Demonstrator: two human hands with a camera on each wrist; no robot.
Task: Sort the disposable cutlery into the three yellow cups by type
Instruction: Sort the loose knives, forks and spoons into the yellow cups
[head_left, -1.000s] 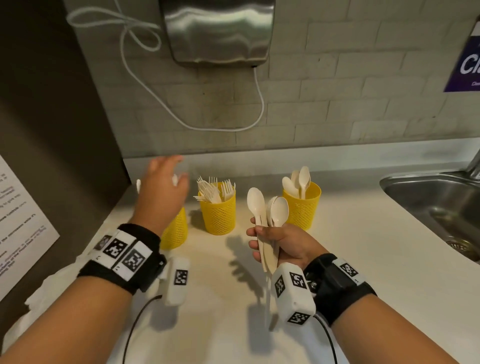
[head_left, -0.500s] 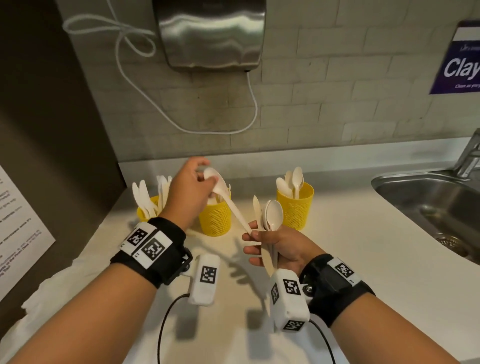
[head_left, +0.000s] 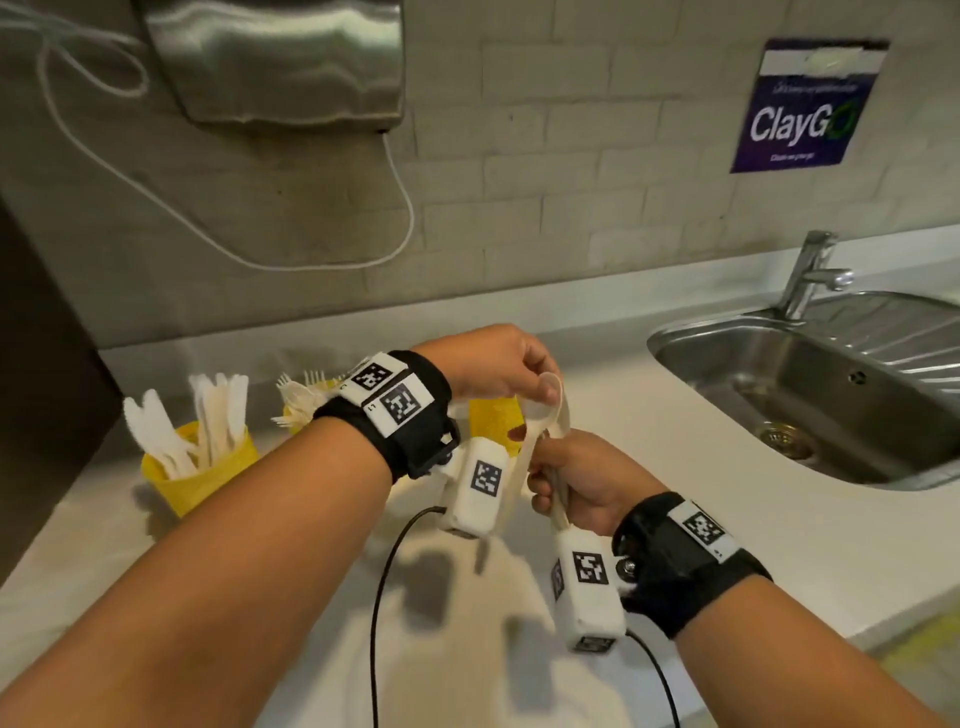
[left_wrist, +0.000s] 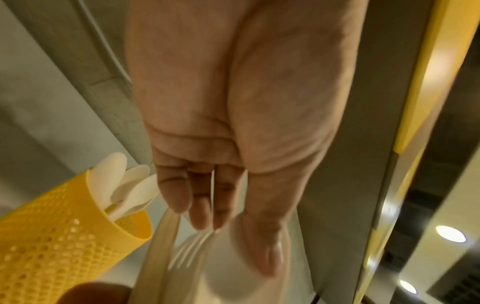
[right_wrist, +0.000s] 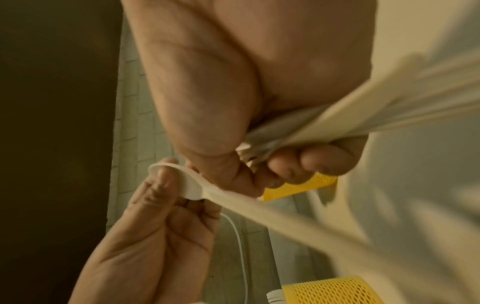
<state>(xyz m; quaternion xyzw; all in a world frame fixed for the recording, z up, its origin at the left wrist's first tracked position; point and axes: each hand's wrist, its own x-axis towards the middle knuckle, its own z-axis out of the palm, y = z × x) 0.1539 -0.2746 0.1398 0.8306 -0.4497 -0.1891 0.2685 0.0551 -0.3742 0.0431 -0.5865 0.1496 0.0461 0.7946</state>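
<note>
Bare forearms wear black wrist straps (head_left: 400, 415) bearing white square-coded tags, each with a white tagged camera block (head_left: 589, 592) trailing a black cable (head_left: 382, 597).

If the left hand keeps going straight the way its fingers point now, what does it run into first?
Probably the right hand. The left hand reaches across and down, its fingers pinching a spoon at the bowl, right above the right hand's grip on the cutlery bundle. Depth is unclear; the spoon cup lies beside that line.

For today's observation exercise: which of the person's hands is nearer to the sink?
Right. The right hand, gripping a bundle of cutlery, is on the side toward the sink; the left hand reaches across, pinching a spoon, slightly farther away.
</note>
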